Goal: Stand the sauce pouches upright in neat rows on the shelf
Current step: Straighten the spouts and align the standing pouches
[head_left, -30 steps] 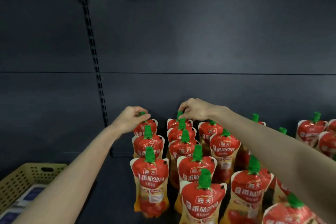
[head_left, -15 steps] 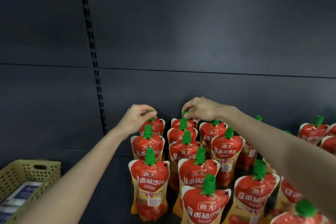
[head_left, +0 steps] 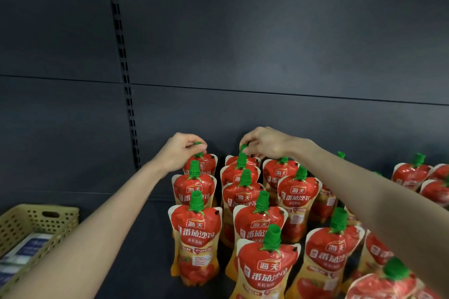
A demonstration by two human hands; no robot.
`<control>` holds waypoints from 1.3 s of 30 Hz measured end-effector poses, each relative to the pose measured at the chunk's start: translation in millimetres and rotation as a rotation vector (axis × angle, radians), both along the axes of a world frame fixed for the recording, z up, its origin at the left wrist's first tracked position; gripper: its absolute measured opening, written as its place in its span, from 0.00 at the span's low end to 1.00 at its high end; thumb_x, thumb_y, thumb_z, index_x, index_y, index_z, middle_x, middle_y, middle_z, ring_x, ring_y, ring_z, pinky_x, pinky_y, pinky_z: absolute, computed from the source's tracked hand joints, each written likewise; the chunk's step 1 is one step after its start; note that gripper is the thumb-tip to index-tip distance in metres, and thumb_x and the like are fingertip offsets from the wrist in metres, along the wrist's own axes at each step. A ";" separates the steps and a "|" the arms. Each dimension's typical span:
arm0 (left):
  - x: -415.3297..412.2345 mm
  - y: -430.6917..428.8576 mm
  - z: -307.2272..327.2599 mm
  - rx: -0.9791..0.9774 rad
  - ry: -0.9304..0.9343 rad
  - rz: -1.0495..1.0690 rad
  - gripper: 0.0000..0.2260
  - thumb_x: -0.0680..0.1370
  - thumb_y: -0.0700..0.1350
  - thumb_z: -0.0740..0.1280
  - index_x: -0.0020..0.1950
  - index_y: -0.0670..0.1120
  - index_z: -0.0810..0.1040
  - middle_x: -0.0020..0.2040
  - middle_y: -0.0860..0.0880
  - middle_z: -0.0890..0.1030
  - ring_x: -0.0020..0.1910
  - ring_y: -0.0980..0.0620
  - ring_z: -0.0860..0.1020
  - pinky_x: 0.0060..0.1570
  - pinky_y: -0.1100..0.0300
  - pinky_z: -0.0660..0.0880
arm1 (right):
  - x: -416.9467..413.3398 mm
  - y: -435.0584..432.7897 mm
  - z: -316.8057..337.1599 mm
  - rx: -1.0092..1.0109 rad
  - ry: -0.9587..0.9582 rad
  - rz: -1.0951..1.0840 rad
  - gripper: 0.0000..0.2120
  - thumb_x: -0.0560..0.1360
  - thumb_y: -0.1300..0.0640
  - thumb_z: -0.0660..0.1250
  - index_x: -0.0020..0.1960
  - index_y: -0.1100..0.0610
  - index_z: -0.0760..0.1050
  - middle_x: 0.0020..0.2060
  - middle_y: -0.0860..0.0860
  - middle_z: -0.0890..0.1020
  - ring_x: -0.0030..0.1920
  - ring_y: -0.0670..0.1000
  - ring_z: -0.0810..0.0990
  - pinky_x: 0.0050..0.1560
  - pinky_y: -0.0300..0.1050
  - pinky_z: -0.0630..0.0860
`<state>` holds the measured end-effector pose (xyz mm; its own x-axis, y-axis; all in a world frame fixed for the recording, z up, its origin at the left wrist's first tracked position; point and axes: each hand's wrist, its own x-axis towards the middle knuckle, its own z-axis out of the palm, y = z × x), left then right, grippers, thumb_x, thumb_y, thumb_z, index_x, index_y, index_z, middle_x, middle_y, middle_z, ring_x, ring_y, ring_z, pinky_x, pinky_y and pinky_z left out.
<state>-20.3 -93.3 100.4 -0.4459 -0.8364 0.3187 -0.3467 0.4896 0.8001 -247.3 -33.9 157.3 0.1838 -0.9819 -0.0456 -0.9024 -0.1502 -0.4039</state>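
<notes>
Several red and yellow sauce pouches with green caps stand upright in rows on the dark shelf point(head_left: 136, 238). My left hand point(head_left: 178, 152) pinches the green cap of the rearmost pouch in the left row point(head_left: 202, 165), close to the back wall. My right hand point(head_left: 263, 142) pinches the cap of the rearmost pouch in the second row point(head_left: 237, 160). In front of them stand more pouches, such as the front left one point(head_left: 195, 238) and the nearest one point(head_left: 266, 267). My right forearm hides parts of the pouches on the right.
A beige perforated basket point(head_left: 31, 223) with blue and white packets sits at the lower left. A slotted upright rail point(head_left: 124, 65) runs down the dark back wall. Further pouches point(head_left: 410, 173) stand at the far right. Bare shelf lies left of the rows.
Both hands stay on the caps of the rear pouches and have shifted slightly right and back. The view has tilted up a little.
</notes>
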 end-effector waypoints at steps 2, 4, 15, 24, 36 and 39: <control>-0.3 0.9 0.8 0.012 0.002 0.006 0.05 0.77 0.42 0.66 0.48 0.45 0.81 0.43 0.49 0.83 0.44 0.56 0.81 0.48 0.60 0.76 | -0.7 -0.1 -0.6 -0.001 -0.006 -0.002 0.10 0.78 0.57 0.64 0.58 0.56 0.77 0.52 0.53 0.82 0.52 0.50 0.80 0.58 0.48 0.77; -0.3 2.4 1.0 0.016 0.001 0.010 0.05 0.77 0.43 0.66 0.49 0.44 0.81 0.44 0.48 0.84 0.45 0.55 0.81 0.49 0.59 0.77 | -1.0 0.2 -1.2 0.001 -0.013 -0.004 0.10 0.78 0.57 0.64 0.58 0.55 0.77 0.52 0.52 0.82 0.52 0.50 0.80 0.57 0.47 0.77; 2.4 15.3 5.4 -0.008 0.050 0.101 0.12 0.79 0.46 0.62 0.59 0.44 0.77 0.54 0.50 0.80 0.53 0.57 0.77 0.55 0.63 0.72 | 3.8 9.9 5.2 -0.202 0.007 -0.021 0.13 0.78 0.53 0.63 0.60 0.57 0.76 0.53 0.52 0.81 0.52 0.49 0.78 0.54 0.39 0.71; 28.3 59.0 -8.7 0.086 0.158 -0.070 0.13 0.69 0.59 0.67 0.49 0.55 0.82 0.47 0.58 0.84 0.48 0.61 0.81 0.42 0.68 0.76 | 15.9 26.7 -2.0 -0.089 -0.067 0.082 0.16 0.74 0.49 0.68 0.59 0.55 0.77 0.50 0.48 0.82 0.50 0.43 0.79 0.52 0.33 0.72; 13.9 48.3 -20.0 0.101 0.230 -0.107 0.06 0.76 0.47 0.64 0.49 0.50 0.81 0.45 0.55 0.84 0.44 0.57 0.82 0.39 0.69 0.76 | 1.3 26.9 -7.0 -0.076 -0.057 0.080 0.06 0.76 0.56 0.66 0.51 0.55 0.80 0.40 0.46 0.82 0.38 0.38 0.79 0.40 0.28 0.76; 11.5 44.7 -20.1 0.099 0.225 -0.107 0.06 0.77 0.47 0.64 0.48 0.51 0.80 0.44 0.57 0.84 0.43 0.58 0.82 0.38 0.70 0.76 | 1.5 28.1 -8.2 -0.083 -0.058 0.086 0.06 0.76 0.56 0.66 0.51 0.54 0.80 0.41 0.45 0.82 0.39 0.38 0.79 0.42 0.28 0.76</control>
